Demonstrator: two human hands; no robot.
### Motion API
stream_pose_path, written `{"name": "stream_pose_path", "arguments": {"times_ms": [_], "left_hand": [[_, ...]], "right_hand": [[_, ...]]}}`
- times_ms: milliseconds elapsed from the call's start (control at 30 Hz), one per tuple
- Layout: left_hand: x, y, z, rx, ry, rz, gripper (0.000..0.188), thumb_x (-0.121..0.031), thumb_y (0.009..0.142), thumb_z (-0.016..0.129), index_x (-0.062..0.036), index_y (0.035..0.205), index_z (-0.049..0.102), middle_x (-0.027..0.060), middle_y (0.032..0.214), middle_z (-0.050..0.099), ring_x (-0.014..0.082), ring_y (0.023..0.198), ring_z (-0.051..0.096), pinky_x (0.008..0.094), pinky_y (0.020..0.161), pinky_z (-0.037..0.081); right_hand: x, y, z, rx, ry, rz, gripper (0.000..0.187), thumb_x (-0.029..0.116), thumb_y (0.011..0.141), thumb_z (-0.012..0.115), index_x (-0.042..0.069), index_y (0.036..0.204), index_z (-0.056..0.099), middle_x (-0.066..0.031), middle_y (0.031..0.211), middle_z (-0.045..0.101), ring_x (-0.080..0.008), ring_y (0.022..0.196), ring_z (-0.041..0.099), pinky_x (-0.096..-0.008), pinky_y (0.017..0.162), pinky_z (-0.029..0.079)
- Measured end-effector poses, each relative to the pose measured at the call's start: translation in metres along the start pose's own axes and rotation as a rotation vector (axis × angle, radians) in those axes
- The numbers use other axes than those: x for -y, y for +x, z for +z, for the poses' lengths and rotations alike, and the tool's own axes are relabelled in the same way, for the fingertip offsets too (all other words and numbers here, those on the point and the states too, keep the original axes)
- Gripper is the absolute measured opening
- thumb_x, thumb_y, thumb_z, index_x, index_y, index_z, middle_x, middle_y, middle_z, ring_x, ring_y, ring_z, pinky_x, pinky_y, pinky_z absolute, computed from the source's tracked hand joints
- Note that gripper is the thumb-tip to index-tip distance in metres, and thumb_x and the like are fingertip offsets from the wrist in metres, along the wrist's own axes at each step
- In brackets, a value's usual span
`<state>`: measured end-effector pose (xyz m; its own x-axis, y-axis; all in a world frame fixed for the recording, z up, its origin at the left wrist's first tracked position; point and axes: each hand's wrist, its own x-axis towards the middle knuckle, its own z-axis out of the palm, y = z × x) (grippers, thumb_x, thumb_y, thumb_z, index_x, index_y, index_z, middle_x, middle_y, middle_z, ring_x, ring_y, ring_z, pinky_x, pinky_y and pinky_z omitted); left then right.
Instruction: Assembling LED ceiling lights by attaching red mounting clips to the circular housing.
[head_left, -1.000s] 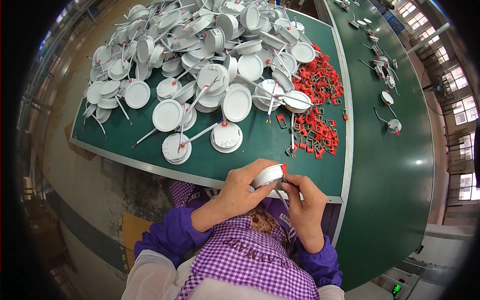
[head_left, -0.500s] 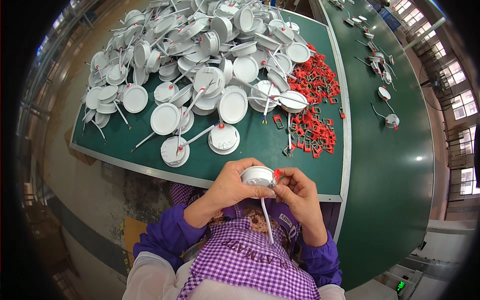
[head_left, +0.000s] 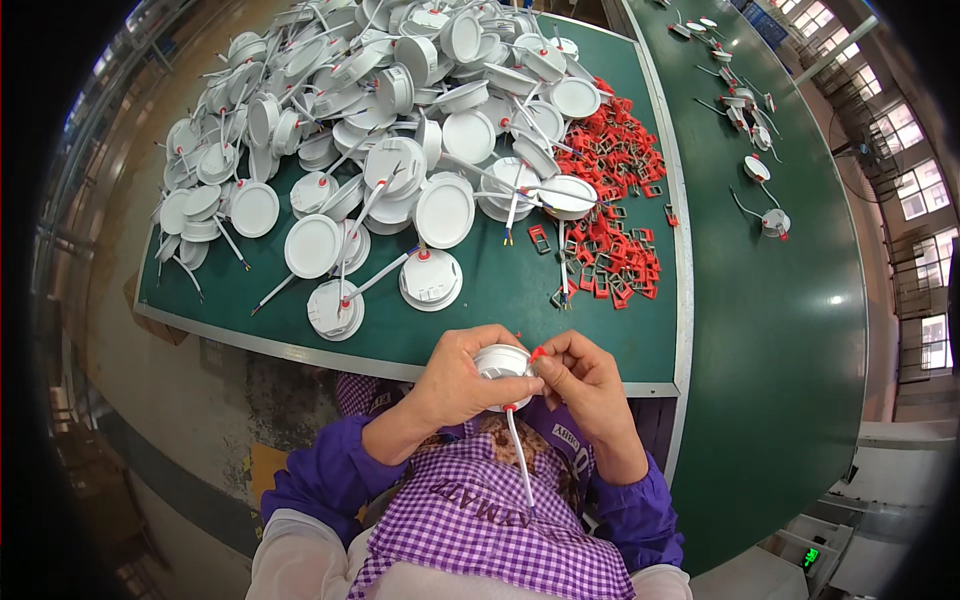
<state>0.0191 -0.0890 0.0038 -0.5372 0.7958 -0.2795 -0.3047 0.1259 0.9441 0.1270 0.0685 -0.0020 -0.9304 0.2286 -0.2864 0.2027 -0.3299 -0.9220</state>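
Observation:
My left hand grips a round white lamp housing in front of my chest, below the table's near edge. A white cable with a red collar hangs down from the housing. My right hand pinches a small red clip against the housing's right side. On the green table above my hands lies a big heap of white round lamp housings with cables. A pile of red clips lies to the heap's right.
A second green table runs along the right, carrying a few white housings with cables. Bare floor lies left of the table. A purple checked apron covers my lap.
Both hands have turned the housing and lifted it slightly toward the table edge; the cable now hangs straight down and my right fingers sit at the red clip on its side.

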Motion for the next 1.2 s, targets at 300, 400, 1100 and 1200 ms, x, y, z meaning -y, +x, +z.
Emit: {"name": "stream_pose_path", "arguments": {"times_ms": [300, 400, 1100, 1200], "left_hand": [[0.007, 0.007, 0.002, -0.178, 0.481, 0.436, 0.050, -0.019, 0.068, 0.085, -0.0023, 0.109, 0.062, 0.0125, 0.114, 0.062, 0.0258, 0.108, 0.059, 0.0371, 0.093, 0.046], [0.007, 0.003, -0.021, -0.538, 0.855, 0.618, 0.047, -0.007, 0.068, 0.080, -0.0028, 0.110, 0.061, 0.0143, 0.110, 0.060, 0.0328, 0.105, 0.057, 0.0396, 0.090, 0.046], [0.036, 0.008, -0.045, -0.629, 0.420, 0.307, 0.069, -0.003, 0.071, 0.078, 0.0000, 0.131, 0.043, 0.0133, 0.125, 0.048, 0.0256, 0.115, 0.051, 0.0368, 0.099, 0.043], [0.014, -0.001, -0.029, -0.445, -0.354, 0.162, 0.059, 0.002, 0.077, 0.073, -0.0050, 0.127, 0.043, 0.0116, 0.121, 0.051, 0.0192, 0.104, 0.057, 0.0302, 0.088, 0.050]], "right_hand": [[0.011, -0.013, -0.060, -0.286, -0.145, -0.080, 0.011, 0.013, 0.096, 0.058, 0.005, 0.090, 0.060, 0.0014, 0.068, 0.055, -0.0062, 0.058, 0.051, -0.0209, 0.049, 0.040], [0.043, -0.029, -0.122, -0.703, -0.283, -0.412, 0.014, 0.017, 0.097, 0.059, 0.005, 0.090, 0.061, 0.0029, 0.067, 0.053, -0.0045, 0.058, 0.047, -0.0198, 0.050, 0.039], [0.022, 0.063, -0.070, -0.333, -1.379, -0.294, 0.034, 0.005, 0.078, 0.069, 0.001, 0.111, 0.058, -0.0176, 0.101, 0.056, -0.0377, 0.092, 0.060, -0.0444, 0.078, 0.049], [0.014, 0.059, -0.067, -0.349, -1.357, -0.288, 0.033, 0.005, 0.079, 0.069, 0.000, 0.109, 0.057, -0.0177, 0.103, 0.056, -0.0385, 0.094, 0.060, -0.0449, 0.080, 0.048]]}}
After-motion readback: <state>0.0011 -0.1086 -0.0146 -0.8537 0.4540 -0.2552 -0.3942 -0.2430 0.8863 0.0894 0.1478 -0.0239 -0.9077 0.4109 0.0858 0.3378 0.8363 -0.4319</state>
